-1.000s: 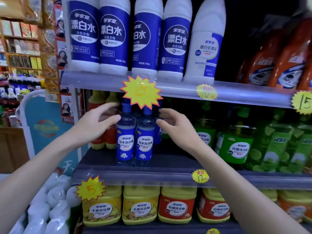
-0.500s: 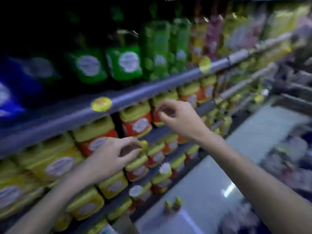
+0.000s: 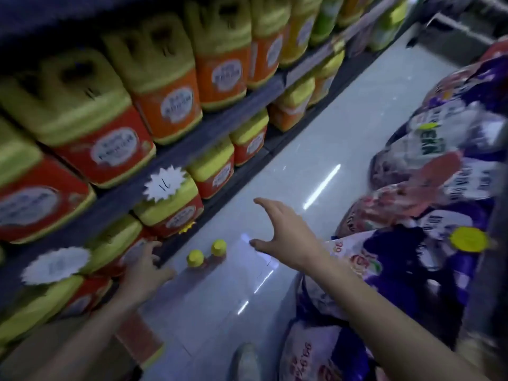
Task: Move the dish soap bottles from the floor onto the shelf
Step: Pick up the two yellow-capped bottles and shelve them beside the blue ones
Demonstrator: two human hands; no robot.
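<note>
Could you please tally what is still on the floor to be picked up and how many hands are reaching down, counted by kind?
Yellow-capped bottles on the floor: 2 (one nearer, one just beyond it)
Hands reaching down, both empty and open: 2 (left hand, right hand)
Total: 4

A shop aisle: tiered shelves (image 3: 192,138) packed with rows of identical yellow-topped detergent jugs (image 3: 165,86), starburst price tags (image 3: 164,183) clipped along the edges, bagged goods (image 3: 439,166) heaped across the tiled floor (image 3: 316,149).
</note>
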